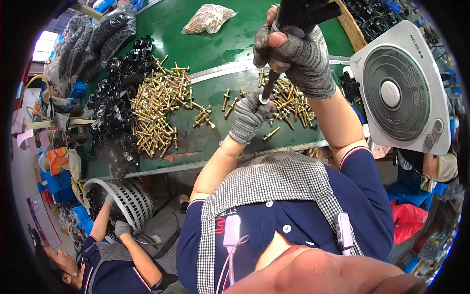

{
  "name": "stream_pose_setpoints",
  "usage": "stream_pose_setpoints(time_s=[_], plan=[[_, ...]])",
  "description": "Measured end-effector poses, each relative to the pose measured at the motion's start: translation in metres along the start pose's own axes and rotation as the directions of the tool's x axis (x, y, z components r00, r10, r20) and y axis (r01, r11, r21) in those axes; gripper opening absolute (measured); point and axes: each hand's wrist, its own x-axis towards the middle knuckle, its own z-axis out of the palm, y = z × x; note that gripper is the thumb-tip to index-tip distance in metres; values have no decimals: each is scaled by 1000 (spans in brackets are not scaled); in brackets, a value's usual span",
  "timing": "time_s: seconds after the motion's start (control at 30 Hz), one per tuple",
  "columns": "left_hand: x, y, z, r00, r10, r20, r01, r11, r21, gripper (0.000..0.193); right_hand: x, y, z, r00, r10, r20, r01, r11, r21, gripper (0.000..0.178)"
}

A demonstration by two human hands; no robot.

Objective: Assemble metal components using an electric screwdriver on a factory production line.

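While the grey-gloved right hand grips a black metal-tipped driver, the grey-gloved left hand pinches a small silver-rimmed part. Fastening seems underway; next needs alignment.

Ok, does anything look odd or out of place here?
Two small things. One bolt lies alone near the table's near edge, apart from the right-hand pile. On the right hand, some fingers show bare at the tips past the grey glove; worn or cut, I can't tell.
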Motion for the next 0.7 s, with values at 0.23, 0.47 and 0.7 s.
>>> stream_pose_setpoints(time_s=[0.23,0.47,0.7], plan=[[13,-3,-58,922,-219,-320,354,135,925,58,11,-42,10,612,600,-516,-563,788,248,47],[27,-41,-79,956,-129,-263,273,68,960,33,13,-37,17,669,544,-507,-505,833,226,50],[11,-42,-82,972,-220,-83,231,830,508,22,15,-45,16,626,601,-496,-558,790,253,48]])
